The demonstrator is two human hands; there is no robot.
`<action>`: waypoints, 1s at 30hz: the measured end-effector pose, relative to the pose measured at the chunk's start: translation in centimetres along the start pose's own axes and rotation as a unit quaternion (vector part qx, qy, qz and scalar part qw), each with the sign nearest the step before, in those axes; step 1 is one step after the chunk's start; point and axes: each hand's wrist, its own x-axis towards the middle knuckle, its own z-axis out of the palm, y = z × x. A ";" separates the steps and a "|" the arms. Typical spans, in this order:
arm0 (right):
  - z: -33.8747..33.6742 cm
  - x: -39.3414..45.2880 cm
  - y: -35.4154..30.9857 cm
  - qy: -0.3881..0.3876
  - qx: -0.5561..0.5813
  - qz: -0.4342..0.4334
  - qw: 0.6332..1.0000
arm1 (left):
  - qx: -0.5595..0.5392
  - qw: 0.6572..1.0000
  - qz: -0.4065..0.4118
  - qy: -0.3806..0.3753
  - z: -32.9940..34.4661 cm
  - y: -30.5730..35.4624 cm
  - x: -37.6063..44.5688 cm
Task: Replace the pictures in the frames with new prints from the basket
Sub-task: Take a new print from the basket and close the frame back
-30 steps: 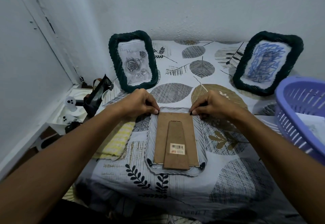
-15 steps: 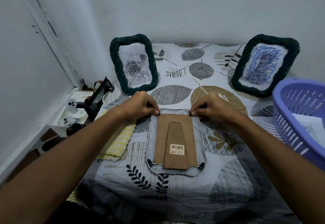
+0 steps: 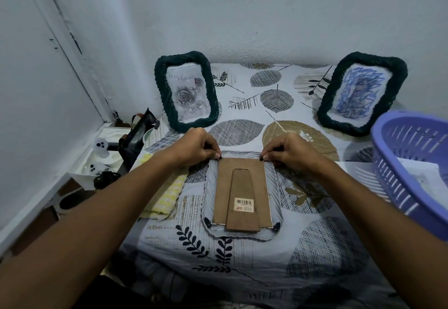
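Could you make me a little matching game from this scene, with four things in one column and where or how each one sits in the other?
Things:
1. rose picture frame
2. blue scribble frame
3. pale frame
4. purple basket

Places or states:
A. at the right edge, papers inside
B. lying face down between both hands
C. standing at the back left
D. standing at the back right

Pairs: 1-C, 2-D, 3-B, 4-A
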 end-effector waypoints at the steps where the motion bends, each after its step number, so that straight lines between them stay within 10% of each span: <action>1: 0.0 -0.1 -0.1 0.002 -0.004 -0.002 1.000 | 0.003 1.000 0.000 0.002 0.0 0.0 0.0; 14: 0.7 -1.4 -1.1 0.053 -0.029 0.009 0.998 | 0.053 0.998 0.002 0.021 0.0 1.1 -0.9; 19: 1.4 -4.3 -2.6 0.162 0.025 0.043 0.986 | 0.041 0.987 0.023 0.152 0.6 3.5 -4.6; 30: 5.5 -14.7 -4.6 0.156 0.122 0.146 0.969 | -0.162 0.941 -0.177 0.239 6.5 6.6 -15.4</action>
